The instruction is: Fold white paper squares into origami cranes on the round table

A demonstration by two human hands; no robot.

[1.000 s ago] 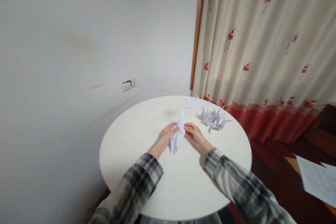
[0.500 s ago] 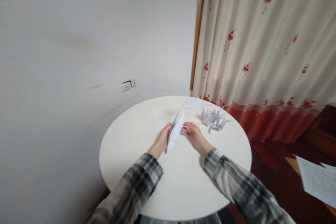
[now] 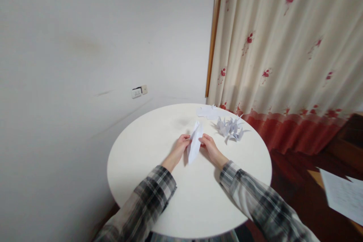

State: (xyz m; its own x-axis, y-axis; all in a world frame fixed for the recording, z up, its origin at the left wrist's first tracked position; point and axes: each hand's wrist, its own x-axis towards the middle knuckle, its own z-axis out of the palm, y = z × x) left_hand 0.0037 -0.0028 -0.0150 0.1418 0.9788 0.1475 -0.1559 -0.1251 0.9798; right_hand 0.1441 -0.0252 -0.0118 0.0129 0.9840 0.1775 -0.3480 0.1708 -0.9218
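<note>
A folded sheet of white paper [image 3: 195,147], long and narrow with pointed ends, stands tilted between my hands above the round white table [image 3: 141,181]. My left hand [image 3: 180,146] pinches it from the left side. On the opposite side my right hand [image 3: 210,147] grips its edge, thumb on the near face. Some of the fingertips are hidden behind the paper. To the right of my right hand lies a cluster of folded paper cranes [image 3: 230,128].
Flat white paper [image 3: 210,112] lies at the table's far edge. A wall with a socket [image 3: 136,93] rises behind, and a flowered curtain [image 3: 278,45] hangs at the back right. Written sheets [image 3: 343,193] rest on a wooden surface at lower right.
The folded paper has shifted slightly right and turned more upright. My right hand, apart from it before, has closed on its right edge; my left hand still holds the other side.
</note>
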